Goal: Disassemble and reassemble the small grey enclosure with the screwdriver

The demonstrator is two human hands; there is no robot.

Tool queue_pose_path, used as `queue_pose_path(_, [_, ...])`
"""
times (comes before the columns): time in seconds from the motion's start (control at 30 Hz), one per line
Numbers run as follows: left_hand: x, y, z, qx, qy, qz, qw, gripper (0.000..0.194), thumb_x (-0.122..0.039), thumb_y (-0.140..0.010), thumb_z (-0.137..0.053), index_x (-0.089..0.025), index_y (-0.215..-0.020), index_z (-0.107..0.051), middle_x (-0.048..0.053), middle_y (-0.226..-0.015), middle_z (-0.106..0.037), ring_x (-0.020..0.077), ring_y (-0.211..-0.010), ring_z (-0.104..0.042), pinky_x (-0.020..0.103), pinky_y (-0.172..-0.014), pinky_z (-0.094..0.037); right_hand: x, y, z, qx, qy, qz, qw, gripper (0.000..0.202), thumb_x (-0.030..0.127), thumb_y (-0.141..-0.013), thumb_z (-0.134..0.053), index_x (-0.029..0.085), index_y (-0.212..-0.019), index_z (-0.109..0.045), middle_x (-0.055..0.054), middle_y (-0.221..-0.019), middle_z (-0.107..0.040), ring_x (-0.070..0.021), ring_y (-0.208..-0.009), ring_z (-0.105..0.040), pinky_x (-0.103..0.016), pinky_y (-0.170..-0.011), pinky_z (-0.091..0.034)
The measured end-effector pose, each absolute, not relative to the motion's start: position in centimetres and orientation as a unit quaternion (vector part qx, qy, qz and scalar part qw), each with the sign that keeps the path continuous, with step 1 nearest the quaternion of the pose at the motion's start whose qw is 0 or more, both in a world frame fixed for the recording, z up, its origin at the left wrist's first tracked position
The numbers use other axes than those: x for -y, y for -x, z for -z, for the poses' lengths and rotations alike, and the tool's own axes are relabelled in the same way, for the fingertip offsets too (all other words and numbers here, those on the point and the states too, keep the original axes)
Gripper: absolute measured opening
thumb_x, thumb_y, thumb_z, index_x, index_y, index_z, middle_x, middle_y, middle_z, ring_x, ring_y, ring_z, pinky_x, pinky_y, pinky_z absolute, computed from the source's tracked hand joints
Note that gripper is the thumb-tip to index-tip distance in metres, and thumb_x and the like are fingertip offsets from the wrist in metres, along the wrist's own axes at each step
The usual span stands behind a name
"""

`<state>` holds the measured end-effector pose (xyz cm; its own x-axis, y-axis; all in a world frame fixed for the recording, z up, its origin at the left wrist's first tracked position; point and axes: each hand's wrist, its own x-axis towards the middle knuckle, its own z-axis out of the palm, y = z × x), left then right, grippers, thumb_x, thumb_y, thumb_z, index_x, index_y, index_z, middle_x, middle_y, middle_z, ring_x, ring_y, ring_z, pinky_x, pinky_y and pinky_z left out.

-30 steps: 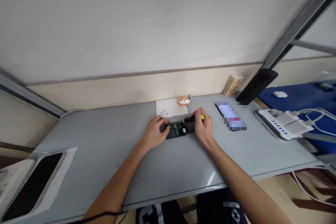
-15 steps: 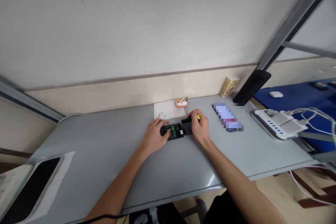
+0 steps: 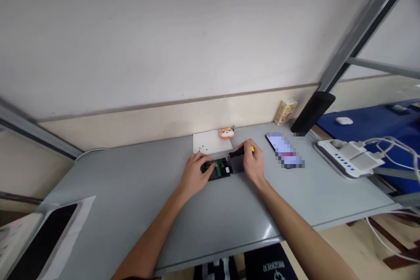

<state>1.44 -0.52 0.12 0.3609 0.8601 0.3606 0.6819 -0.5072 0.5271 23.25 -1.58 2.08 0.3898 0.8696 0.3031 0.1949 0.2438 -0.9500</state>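
Note:
A small black device with a green circuit board (image 3: 219, 168) lies on the grey desk. My left hand (image 3: 196, 172) is closed on its left end, the thumb over the board. In my right hand (image 3: 253, 161) is a black and yellow screwdriver (image 3: 236, 152), its tip pointing left at the device's upper right part. A dark flat piece (image 3: 237, 164) lies between the device and my right hand. Behind, several tiny dark screws rest on a white sheet (image 3: 211, 141), with an orange and white dog-face case (image 3: 226, 133) at its right corner.
A phone (image 3: 282, 148) lies right of my right hand. Farther right are a small box (image 3: 285, 112), a black cylinder (image 3: 313, 113) and a white power strip (image 3: 348, 157) with cables. A black tablet-like object (image 3: 46, 240) sits at the left edge.
The view has shifted slightly. The screwdriver and my right hand are a little farther right, and my left thumb and fingers have drawn closer together over the board.

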Motion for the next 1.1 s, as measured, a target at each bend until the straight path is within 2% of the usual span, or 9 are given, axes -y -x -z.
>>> queue_pose_path(0.1, [0.3,-1.3,-0.1,-0.472,-0.807,-0.320,0.153,0.018,-0.034,-0.100,-0.056,-0.024,-0.098,-0.070,0.004,-0.100,-0.067,0.0219,-0.099,-0.063,0.041,-0.093,-0.048,1.5,-23.2,-2.1,0.475,0.552,-0.272,0.629,0.038,0.042,-0.100,-0.043,0.021,-0.074,-0.060,0.003,-0.064,-0.051,-0.0155,-0.063,-0.049,-0.029,-0.060,-0.038])
queue_pose_path(0.3, [0.3,-1.3,-0.7,-0.478,-0.800,-0.324,0.159,0.015,-0.031,-0.099,-0.058,-0.024,-0.096,-0.070,0.003,-0.100,-0.069,0.0211,-0.102,-0.063,0.043,-0.100,-0.044,1.3,-23.4,-2.1,0.448,0.559,-0.289,0.636,0.042,0.048,-0.100,-0.042,0.021,-0.074,-0.061,0.003,-0.065,-0.049,-0.0152,-0.062,-0.045,-0.029,-0.058,-0.036])
queue_pose_path(0.53, [0.2,-1.5,-0.2,-0.480,-0.799,-0.326,0.157,0.018,-0.038,-0.098,-0.060,-0.024,-0.095,-0.072,0.003,-0.098,-0.070,0.0211,-0.101,-0.065,0.044,-0.101,-0.044,1.3,-23.4,-2.2,0.437,0.549,-0.306,0.644,0.041,0.047,-0.099,-0.042,0.020,-0.075,-0.062,0.001,-0.069,-0.052,-0.0163,-0.068,-0.049,-0.028,-0.059,-0.038])
queue_pose_path(0.8, [0.1,-1.1,0.0,-0.469,-0.811,-0.318,0.143,0.023,-0.039,-0.101,-0.057,-0.025,-0.097,-0.074,0.003,-0.099,-0.073,0.0204,-0.099,-0.065,0.042,-0.099,-0.042,1.0,-23.4,-2.1,0.419,0.553,-0.323,0.644,0.040,0.047,-0.097,-0.042,0.020,-0.074,-0.061,0.002,-0.068,-0.050,-0.0146,-0.065,-0.047,-0.026,-0.056,-0.038])
queue_pose_path(0.97, [-0.8,-0.5,0.1,-0.485,-0.815,-0.296,0.114,0.023,-0.037,-0.102,-0.056,-0.026,-0.100,-0.077,0.003,-0.102,-0.073,0.0216,-0.103,-0.063,0.043,-0.103,-0.036,0.5,-24.0,-1.7,0.351,0.556,-0.338,0.674,0.041,0.052,-0.093,-0.044,0.019,-0.077,-0.064,0.001,-0.072,-0.052,-0.0130,-0.060,-0.046,-0.025,-0.051,-0.039])
queue_pose_path(1.1, [-4.1,-1.2,-0.9,-0.490,-0.835,-0.232,0.090,0.021,-0.037,-0.100,-0.060,-0.028,-0.101,-0.079,0.004,-0.104,-0.073,0.0249,-0.107,-0.060,0.043,-0.100,-0.035,-0.3,-24.6,-1.3,0.277,0.562,-0.383,0.679,0.044,0.058,-0.090,-0.046,0.020,-0.081,-0.065,0.001,-0.071,-0.054,-0.0133,-0.057,-0.050,-0.026,-0.049,-0.041])
